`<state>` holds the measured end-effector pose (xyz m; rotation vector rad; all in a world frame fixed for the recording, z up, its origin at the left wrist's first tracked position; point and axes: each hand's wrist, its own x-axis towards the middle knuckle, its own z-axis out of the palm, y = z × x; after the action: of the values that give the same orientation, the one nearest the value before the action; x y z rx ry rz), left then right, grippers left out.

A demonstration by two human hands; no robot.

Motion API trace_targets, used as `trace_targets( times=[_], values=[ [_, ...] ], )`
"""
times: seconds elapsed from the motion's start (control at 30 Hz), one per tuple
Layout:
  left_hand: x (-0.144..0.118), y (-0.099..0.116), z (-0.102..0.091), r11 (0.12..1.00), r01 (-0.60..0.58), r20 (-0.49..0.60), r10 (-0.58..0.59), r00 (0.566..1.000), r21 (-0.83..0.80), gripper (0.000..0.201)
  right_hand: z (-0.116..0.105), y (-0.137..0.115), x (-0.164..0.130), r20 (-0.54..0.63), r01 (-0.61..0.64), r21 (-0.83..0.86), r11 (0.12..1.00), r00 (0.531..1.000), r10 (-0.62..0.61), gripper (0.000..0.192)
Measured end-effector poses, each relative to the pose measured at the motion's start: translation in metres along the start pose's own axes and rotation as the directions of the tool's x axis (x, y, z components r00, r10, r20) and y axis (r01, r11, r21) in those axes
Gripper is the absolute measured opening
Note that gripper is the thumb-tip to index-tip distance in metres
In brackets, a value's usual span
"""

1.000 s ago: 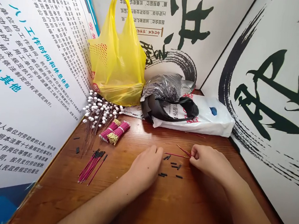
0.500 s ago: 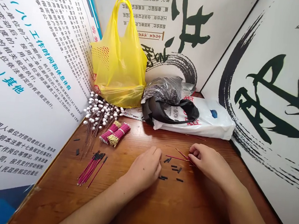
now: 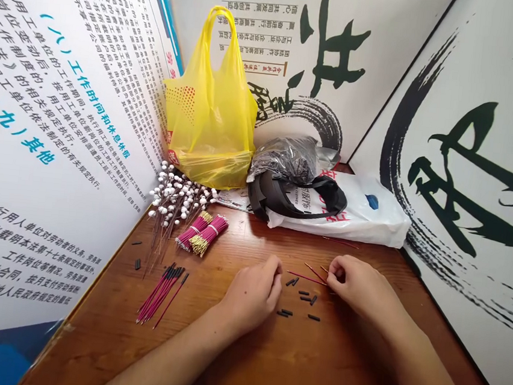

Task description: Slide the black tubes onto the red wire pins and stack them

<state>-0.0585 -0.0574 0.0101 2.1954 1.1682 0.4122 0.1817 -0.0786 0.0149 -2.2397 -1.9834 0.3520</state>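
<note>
My right hand [image 3: 355, 282] has its thumb and forefinger pinched at the gold ends of a few thin magenta wires [image 3: 302, 275] on the table. Which of them it grips is partly covered by the fingertips. Curled closed, my left hand [image 3: 254, 290] rests on the table to the left; anything inside its fingers is hidden. Between the hands lie several short black tubes [image 3: 304, 299]. Further left is a loose group of magenta wires with black tips [image 3: 160, 292], one lying a little apart. Two tied bundles of magenta wires [image 3: 209, 235] with gold ends sit behind it.
On the wooden table [image 3: 285, 365], white-budded stems [image 3: 178, 197] lie at the back left beside a yellow plastic bag [image 3: 212, 128]. A black strap-like headset [image 3: 278, 200] and a grey plastic bag [image 3: 287, 157] lie by a white bag [image 3: 372, 219]. Printed panels enclose the table.
The view has shifted slightly, moving everything a little right and down. My right hand has shifted slightly at the wire ends, its fingers still pinched. The left hand stays curled.
</note>
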Motion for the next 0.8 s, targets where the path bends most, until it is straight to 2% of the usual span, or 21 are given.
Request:
trace_targets(
  times=[0.13, 0.27, 0.37, 0.5, 0.6, 0.7, 0.8],
  values=[
    [0.003, -0.005, 0.001, 0.984, 0.011, -0.050, -0.020, 0.999, -0.179, 0.009, -0.007, -0.003, 0.003, -0.035, -0.019, 0.037, 0.999, 0.999, 0.020, 0.009],
    [0.006, -0.012, 0.003, 0.908, 0.002, -0.115, -0.055, 0.992, -0.420, 0.006, -0.016, -0.002, 0.003, -0.211, 0.000, 0.198, 0.980, 0.976, 0.043, 0.007],
    [0.006, -0.013, 0.004, 0.892, -0.002, -0.123, -0.059, 0.991, -0.452, 0.006, -0.018, -0.002, 0.003, -0.345, 0.070, 0.294, 0.953, 0.938, 0.037, 0.006],
    [0.006, -0.012, 0.004, 0.861, -0.024, -0.116, -0.041, 0.992, -0.507, 0.009, -0.019, -0.015, 0.005, -0.346, 0.145, 0.436, 0.888, 0.938, 0.017, 0.006],
    [0.008, -0.014, 0.004, 0.726, -0.028, -0.125, -0.081, 0.989, -0.687, 0.011, -0.013, -0.040, 0.006, -0.282, 0.162, 0.549, 0.820, 0.959, 0.000, 0.005],
    [0.012, -0.016, 0.002, 0.503, 0.019, -0.084, -0.180, 0.980, -0.864, 0.018, 0.000, -0.071, 0.002, -0.209, 0.185, 0.608, 0.772, 0.975, -0.070, 0.008],
    [0.015, -0.017, -0.001, 0.312, 0.048, -0.035, -0.254, 0.966, -0.949, 0.025, 0.015, -0.093, -0.006, -0.183, 0.205, 0.638, 0.743, 0.977, -0.112, 0.015]
  ],
)
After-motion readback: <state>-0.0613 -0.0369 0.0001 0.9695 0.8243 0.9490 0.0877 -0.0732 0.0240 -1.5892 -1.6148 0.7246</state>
